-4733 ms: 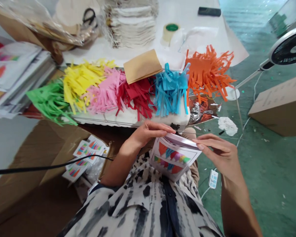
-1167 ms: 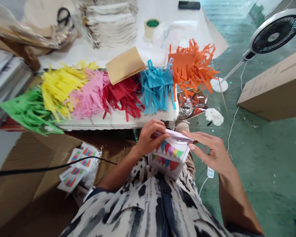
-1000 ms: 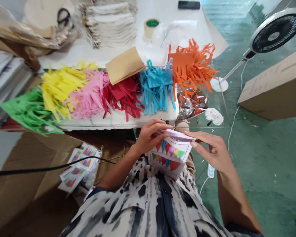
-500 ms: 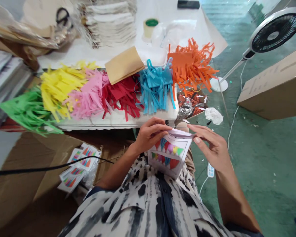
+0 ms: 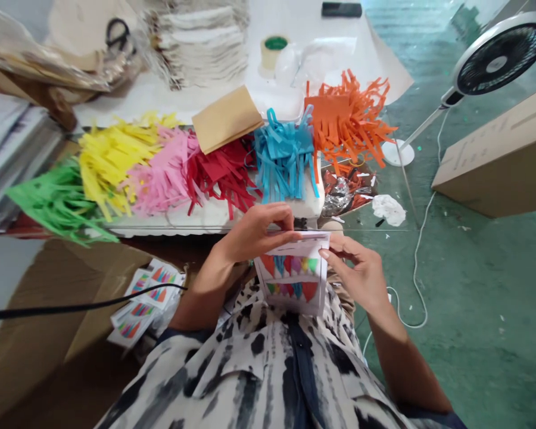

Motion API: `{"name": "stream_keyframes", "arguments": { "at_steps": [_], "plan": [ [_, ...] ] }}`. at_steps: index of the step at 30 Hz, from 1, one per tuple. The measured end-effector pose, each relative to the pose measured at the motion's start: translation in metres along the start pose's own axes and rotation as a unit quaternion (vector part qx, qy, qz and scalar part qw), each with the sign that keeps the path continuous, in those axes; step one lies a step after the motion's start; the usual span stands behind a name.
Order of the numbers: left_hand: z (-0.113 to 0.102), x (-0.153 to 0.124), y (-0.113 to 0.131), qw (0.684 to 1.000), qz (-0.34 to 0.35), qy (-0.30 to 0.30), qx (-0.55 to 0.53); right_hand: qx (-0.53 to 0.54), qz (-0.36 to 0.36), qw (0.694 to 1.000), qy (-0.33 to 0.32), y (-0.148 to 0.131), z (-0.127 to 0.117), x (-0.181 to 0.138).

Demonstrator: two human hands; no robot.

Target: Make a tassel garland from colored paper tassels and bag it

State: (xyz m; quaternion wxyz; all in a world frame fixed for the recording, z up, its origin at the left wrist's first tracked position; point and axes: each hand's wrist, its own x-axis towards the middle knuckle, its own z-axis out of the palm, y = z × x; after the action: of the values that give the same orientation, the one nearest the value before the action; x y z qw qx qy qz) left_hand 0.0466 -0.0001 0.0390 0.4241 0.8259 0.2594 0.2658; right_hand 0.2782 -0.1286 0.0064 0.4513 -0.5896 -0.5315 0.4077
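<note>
A flat white packet (image 5: 290,280) printed with rows of colourful tassels hangs upright in front of my shirt. My left hand (image 5: 261,232) pinches its top edge from the left. At the upper right corner, my right hand (image 5: 357,268) grips it between thumb and fingers. Whether anything is inside the packet, I cannot tell. On the table edge just beyond lie fringed paper bundles: green (image 5: 62,199), yellow (image 5: 116,158), pink (image 5: 165,170), red (image 5: 218,179), blue (image 5: 283,155) and orange (image 5: 339,116). A folded brown paper (image 5: 227,119) rests partly over the red bundle.
Similar printed packets (image 5: 145,301) lie in a cardboard box (image 5: 71,298) at lower left, with a black cable (image 5: 84,307) crossing above. A tape roll (image 5: 272,52) and stacked white bundles (image 5: 201,44) are on the table. A fan (image 5: 495,62) and carton (image 5: 495,155) stand right.
The packet has shifted slightly left and straightened. My right hand has moved left and closed on its corner, and my left hand has moved a little left along the top edge.
</note>
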Motion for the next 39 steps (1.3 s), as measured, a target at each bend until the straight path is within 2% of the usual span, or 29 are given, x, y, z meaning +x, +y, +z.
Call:
{"name": "stream_keyframes", "arguments": {
  "at_steps": [4,10,25,30,35,39],
  "plan": [
    [0.003,0.004,-0.001,0.998,0.006,-0.026,-0.062,-0.031,-0.008,0.999,0.009,0.006,-0.002,-0.002],
    [0.002,0.003,-0.012,0.994,0.003,-0.053,-0.092,-0.044,-0.035,0.996,0.064,0.015,0.004,-0.005],
    [0.002,0.007,-0.021,0.989,0.023,-0.079,-0.122,-0.036,-0.063,0.996,0.049,0.017,-0.002,-0.006],
    [0.000,0.009,-0.027,0.978,0.003,-0.121,-0.170,-0.028,-0.091,0.993,0.063,0.024,-0.002,-0.008],
    [-0.001,0.011,-0.028,0.968,-0.026,-0.147,-0.201,-0.013,-0.084,0.993,0.086,0.030,0.001,-0.011],
    [-0.002,0.012,-0.029,0.967,-0.019,-0.157,-0.201,-0.005,-0.061,0.992,0.109,0.033,0.002,-0.011]
  ]
}}
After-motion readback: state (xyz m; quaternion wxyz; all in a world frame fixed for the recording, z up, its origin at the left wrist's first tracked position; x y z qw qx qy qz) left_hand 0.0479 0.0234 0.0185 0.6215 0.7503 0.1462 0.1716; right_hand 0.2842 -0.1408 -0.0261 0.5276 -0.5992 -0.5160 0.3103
